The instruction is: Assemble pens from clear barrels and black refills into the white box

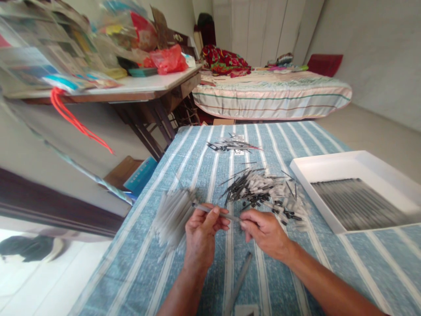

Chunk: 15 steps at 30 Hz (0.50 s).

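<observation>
A slim grey pen [232, 217] with a dark end spans my two hands above the striped cloth. My left hand [201, 237] grips its middle between thumb and fingers, and my right hand [268, 233] pinches its right end. Left of my left hand lies a heap of grey pen barrels [174, 215]. Beyond my right hand is a loose pile of black and clear small pen parts [259, 186]. One more grey barrel [241, 278] rests on the cloth between my forearms.
At right, a white box [332, 164] holds a row of dark pens [358, 204]. Thin black refill-like sticks [233, 145] lie at the table's far end. A cluttered side table [141, 87] stands at left, a bed [272, 96] behind. The striped cloth [131, 272] covers my table.
</observation>
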Each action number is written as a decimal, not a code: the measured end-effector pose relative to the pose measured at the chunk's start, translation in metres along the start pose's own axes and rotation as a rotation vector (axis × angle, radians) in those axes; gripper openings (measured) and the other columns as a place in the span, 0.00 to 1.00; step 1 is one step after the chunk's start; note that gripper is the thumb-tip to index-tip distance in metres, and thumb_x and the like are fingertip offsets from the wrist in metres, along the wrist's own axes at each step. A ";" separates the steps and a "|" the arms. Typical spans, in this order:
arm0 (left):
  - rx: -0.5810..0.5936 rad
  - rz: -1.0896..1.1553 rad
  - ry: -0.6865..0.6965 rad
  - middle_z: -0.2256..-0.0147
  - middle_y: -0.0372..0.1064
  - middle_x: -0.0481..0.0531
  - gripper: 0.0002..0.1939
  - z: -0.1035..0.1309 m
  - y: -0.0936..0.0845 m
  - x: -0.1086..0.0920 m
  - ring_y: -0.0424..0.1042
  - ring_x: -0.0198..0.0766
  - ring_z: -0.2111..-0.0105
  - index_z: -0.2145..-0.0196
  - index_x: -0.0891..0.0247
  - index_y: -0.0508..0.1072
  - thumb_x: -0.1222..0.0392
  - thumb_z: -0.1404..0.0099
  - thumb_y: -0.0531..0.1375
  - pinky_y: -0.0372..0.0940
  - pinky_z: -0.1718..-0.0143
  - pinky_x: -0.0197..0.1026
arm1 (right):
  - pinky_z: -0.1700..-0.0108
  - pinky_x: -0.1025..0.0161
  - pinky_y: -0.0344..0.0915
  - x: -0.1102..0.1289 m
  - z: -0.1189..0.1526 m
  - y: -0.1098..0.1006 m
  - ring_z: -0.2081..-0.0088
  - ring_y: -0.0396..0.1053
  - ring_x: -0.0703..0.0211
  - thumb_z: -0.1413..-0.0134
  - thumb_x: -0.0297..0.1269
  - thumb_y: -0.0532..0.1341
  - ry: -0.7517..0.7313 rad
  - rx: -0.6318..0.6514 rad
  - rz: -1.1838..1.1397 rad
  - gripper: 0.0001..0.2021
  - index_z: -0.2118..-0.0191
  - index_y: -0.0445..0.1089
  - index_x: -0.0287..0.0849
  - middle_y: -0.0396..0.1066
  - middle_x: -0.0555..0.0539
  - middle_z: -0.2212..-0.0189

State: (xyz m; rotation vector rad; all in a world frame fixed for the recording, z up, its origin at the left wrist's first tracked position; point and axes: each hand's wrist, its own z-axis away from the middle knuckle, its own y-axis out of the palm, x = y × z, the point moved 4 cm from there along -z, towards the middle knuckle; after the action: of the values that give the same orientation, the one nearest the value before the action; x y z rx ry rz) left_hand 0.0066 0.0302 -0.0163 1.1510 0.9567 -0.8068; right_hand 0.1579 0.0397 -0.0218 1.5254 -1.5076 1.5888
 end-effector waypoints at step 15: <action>-0.013 -0.064 -0.078 0.74 0.74 0.48 0.10 -0.009 -0.001 0.000 0.69 0.34 0.78 0.72 0.64 0.72 0.60 0.53 0.67 0.65 0.77 0.35 | 0.73 0.70 0.57 0.013 -0.010 0.000 0.74 0.67 0.66 0.42 0.37 0.51 -0.213 0.013 0.505 0.09 0.68 0.67 0.42 0.71 0.52 0.75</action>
State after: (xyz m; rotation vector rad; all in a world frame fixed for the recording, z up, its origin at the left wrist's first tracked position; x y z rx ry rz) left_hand 0.0040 0.0386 -0.0176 1.0747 0.9360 -0.8895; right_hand 0.1503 0.0446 -0.0078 1.4281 -2.1344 1.7397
